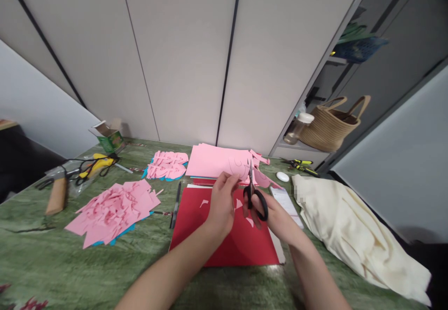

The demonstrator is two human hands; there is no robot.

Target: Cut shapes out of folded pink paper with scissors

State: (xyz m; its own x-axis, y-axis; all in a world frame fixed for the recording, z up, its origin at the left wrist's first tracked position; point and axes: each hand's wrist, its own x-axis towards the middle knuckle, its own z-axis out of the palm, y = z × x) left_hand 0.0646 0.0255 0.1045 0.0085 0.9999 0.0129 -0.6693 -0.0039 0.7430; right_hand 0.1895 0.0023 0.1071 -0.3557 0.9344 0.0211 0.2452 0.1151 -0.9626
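My right hand [264, 210] grips black-handled scissors [261, 205], whose blades point away from me over a piece of pink paper [262, 178] with curved pencil lines. The fingers of my left hand [222, 200] pinch the near left edge of that paper, close beside the blades. Both hands are above a red sheet [224, 244] on which a few small pink scraps [204, 203] lie. Just behind, a stack of pink paper [210, 161] partly blends with the held piece, so its full outline is hard to make out.
Left on the green table [150, 268] are a heap of pink scraps [115, 207], pink cut-outs [168, 164], a black pen [176, 203], a yellow-handled tool [93, 166] and a green box [111, 140]. On the right are pliers [301, 165], a phone [285, 205] and cream cloth [350, 235].
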